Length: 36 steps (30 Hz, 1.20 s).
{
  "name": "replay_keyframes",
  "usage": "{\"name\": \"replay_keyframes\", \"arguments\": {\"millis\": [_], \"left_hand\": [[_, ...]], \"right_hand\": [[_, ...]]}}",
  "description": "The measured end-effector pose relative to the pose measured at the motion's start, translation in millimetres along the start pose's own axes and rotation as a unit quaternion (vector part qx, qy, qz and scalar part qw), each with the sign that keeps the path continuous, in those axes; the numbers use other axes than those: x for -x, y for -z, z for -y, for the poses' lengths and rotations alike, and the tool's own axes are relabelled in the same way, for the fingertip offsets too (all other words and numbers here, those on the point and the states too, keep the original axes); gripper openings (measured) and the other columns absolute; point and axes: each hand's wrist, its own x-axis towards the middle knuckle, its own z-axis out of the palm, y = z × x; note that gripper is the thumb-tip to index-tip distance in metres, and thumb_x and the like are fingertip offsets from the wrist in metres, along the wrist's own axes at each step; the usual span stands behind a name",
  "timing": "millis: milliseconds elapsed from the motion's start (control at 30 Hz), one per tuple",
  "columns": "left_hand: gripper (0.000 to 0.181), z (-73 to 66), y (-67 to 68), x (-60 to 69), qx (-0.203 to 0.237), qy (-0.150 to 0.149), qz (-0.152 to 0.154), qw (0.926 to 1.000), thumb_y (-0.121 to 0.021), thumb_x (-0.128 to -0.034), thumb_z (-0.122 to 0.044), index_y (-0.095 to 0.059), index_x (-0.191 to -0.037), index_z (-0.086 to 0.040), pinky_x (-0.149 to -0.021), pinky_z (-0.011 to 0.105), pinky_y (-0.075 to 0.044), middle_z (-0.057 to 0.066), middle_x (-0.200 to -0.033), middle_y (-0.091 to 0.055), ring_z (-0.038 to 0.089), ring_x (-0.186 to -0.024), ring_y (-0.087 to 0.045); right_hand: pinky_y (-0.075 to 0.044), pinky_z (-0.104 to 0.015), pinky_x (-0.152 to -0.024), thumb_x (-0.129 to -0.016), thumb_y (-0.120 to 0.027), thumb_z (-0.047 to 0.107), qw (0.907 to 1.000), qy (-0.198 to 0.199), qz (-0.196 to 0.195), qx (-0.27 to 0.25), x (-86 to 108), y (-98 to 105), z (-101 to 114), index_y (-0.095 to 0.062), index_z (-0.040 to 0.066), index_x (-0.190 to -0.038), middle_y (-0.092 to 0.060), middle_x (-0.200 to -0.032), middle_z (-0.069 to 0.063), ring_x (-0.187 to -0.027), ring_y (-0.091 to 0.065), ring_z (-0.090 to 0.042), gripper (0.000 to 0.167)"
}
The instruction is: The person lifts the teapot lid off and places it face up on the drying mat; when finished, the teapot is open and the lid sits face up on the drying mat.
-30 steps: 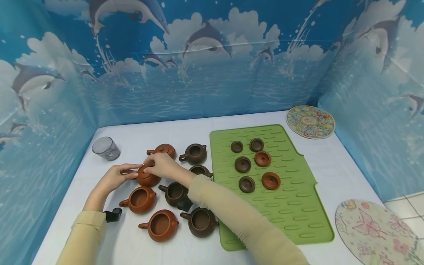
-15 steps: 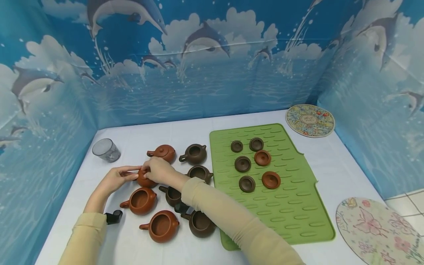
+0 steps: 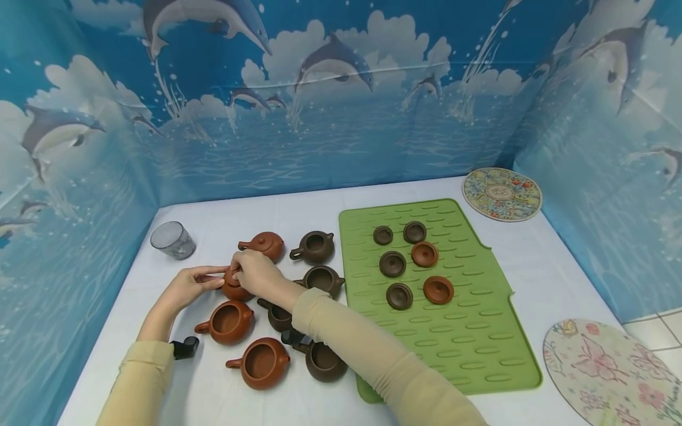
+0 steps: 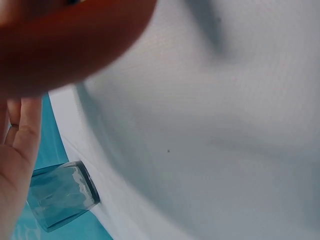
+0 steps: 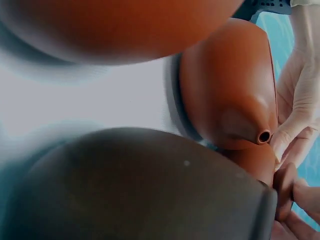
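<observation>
My left hand (image 3: 186,288) holds the left side of a small reddish-brown clay teapot (image 3: 236,291) between thumb and fingers; its handle is hidden. From the right, my right hand (image 3: 258,273) reaches over and pinches a round clay lid (image 5: 284,187) at that teapot's mouth. Whether the lid sits fully down cannot be seen. Just behind stands a reddish teapot with its lid on (image 3: 269,245). Two open reddish teapots, one the middle pot (image 3: 228,322) and one the front pot (image 3: 261,363), stand nearer. Several dark brown open teapots (image 3: 314,247) form a column to the right.
A green mat (image 3: 458,337) to the right bears several loose lids (image 3: 392,264), dark and reddish. A clear glass (image 3: 173,239) stands at the back left. Two round patterned mats lie right, one a far mat (image 3: 502,194), the other a near mat (image 3: 607,367).
My right hand has drawn slightly nearer over the held teapot, and the lidded teapot behind shows more fully. My left hand has stayed nearly still.
</observation>
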Motion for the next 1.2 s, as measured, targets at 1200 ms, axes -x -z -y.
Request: {"name": "replay_keyframes", "arguments": {"millis": [1200], "left_hand": [[0.046,1.4,-3.2,2.6,0.006,0.003,-0.012,0.9999,-0.071,-0.0910,-0.031,-0.065,-0.129,-0.007,-0.094,0.042,-0.050,0.014,-0.117,-0.072,0.003,-0.100,-0.059]], "right_hand": [[-0.049,-0.031,-0.102,-0.108,-0.034,0.014,0.7694,-0.130,-0.054,-0.623,138.0,168.2,-160.5,-0.028,-0.009,-0.149,-0.054,-0.131,-0.016,-0.104,-0.069,-0.015,0.047]]}}
